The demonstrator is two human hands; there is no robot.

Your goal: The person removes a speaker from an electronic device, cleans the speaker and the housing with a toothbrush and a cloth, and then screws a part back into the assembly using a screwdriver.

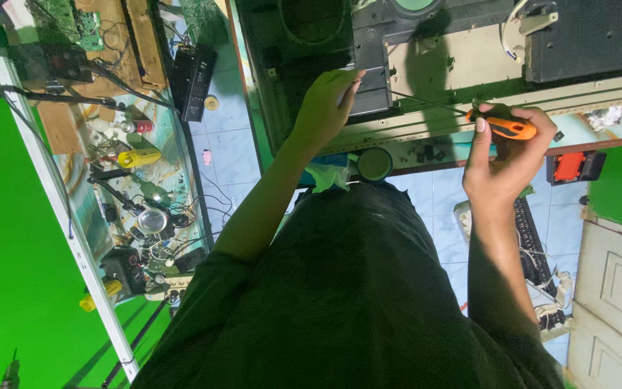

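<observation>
One screwdriver with an orange and black plastic handle is in view, held in the right hand, which is clenched around the handle with thumb and fingers wrapped over it; its thin dark metal shaft runs leftward over the opened back of a flat grey electronic chassis lying across the desk. The tip end of the shaft sits close to the left hand, whose fingers are curled and press against a dark grey ribbed metal module on the chassis; whether that hand actually grips the module or only steadies it cannot be told. Judged from its build, the screwdriver is light and stiff, the moulded handle offering a secure, non-slip hold, and the handle is the proper place to take it; the slender shaft would likely flex or slip if gripped. The chassis appears broad, rigid and fairly heavy, with exposed wiring that looks fragile. Near the front edge of the desk lies one round dark green cap. One red and black box-shaped device sits off the desk's right end. On the glass side shelf to the left, one yellow cylindrical tool lies among assorted cables and small parts too cluttered to count.
</observation>
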